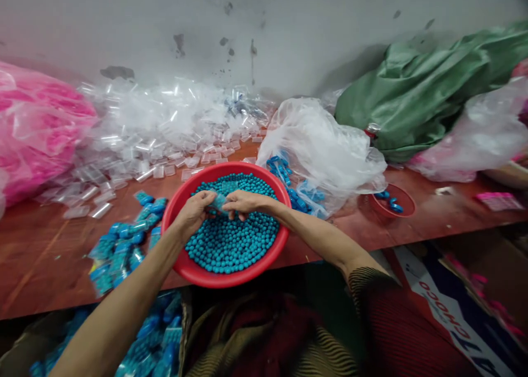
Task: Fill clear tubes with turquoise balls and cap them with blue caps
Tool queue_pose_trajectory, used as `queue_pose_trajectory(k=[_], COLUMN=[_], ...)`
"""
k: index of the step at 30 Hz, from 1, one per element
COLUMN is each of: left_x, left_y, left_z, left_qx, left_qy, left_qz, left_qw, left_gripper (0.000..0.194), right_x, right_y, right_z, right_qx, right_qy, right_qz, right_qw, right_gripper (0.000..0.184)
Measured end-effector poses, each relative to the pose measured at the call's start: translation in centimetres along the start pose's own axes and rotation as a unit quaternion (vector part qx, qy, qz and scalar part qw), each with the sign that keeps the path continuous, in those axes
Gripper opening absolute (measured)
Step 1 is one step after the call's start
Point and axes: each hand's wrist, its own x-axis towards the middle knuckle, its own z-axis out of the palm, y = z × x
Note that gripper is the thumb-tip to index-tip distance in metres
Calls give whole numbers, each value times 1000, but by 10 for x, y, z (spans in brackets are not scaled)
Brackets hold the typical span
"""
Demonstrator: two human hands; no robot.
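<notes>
Reddish tabletop (pixel 53 256), clear container (pixel 221 202) between hands (pixel 194 214).

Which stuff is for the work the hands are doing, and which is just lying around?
Likely for the work:
clear container between left hand and right hand
blue beads
red basin
empty clear cases
filled packs

Probably just lying about:
green sack
pink bag
pink pieces

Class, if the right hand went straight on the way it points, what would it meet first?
The right hand would probably meet the small see-through container first, with the left hand beyond it; depth is hard to judge.
</notes>
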Motion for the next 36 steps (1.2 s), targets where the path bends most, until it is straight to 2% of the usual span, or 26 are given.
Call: queue_pose_trajectory(k=[3, 5, 7, 9, 11, 13, 15, 17, 21, 24, 26, 29, 30, 31, 33, 36], left_x=[-4, -6, -10, -14, -18, -19, -17, -13, -12, -13, -10, -5, -4, -4, -4, 0], left_y=[1, 3, 5, 7, 9, 9, 9, 8, 10, 14, 16, 16, 14, 12, 7, 0], left_z=[-6, -10, -12, -11, -5, 1, 6, 8, 8, 8, 4, -11, -16, -19, -19, -7], left_qx=[-19, -40, -52, -52, -55, -42, -17, -12, 1, 31, 10, -3, 13, 38, 97, 181], left_qy=[28, 1, -51, -73, -58, -20, 38, 88, 80, 82, 98, 223, 242, 236, 181, 120], left_qz=[9, 17, 22, 35, 53, 75, 112, 133, 111, 149, 159, 177, 172, 160, 129, 96], left_qw=[999, 999, 997, 995, 995, 996, 993, 987, 991, 985, 982, 959, 955, 958, 970, 971], left_gripper=[31, 34, 40, 41, 34, 26, 22, 21, 22, 19, 21, 20, 20, 21, 24, 25], right_x=[-3, -4, -6, -8, -8, -6, -4, -2, -3, -10, -16, -26, -29, -30, -31, -27], right_y=[-3, -2, 2, 7, 12, 15, 16, 16, 12, 8, 10, 19, 24, 28, 33, 33], right_z=[1, 1, 0, 0, 2, 6, 10, 13, 10, 6, 5, 9, 11, 13, 15, 12], right_qx=[1, 55, 170, 273, 339, 378, 398, 398, 343, 318, 324, 320, 310, 289, 221, 91], right_qy=[31, 29, -38, -120, -180, -203, -188, -155, -119, -99, -100, -83, -61, -34, 8, 94], right_qz=[6, -8, -26, -37, -42, -47, -57, -68, -88, -106, -109, -80, -68, -54, -25, -26], right_qw=[1000, 998, 984, 954, 922, 902, 896, 902, 928, 937, 935, 940, 946, 955, 975, 991], right_gripper=[22, 23, 23, 25, 29, 32, 29, 26, 27, 26, 24, 21, 20, 20, 20, 20])
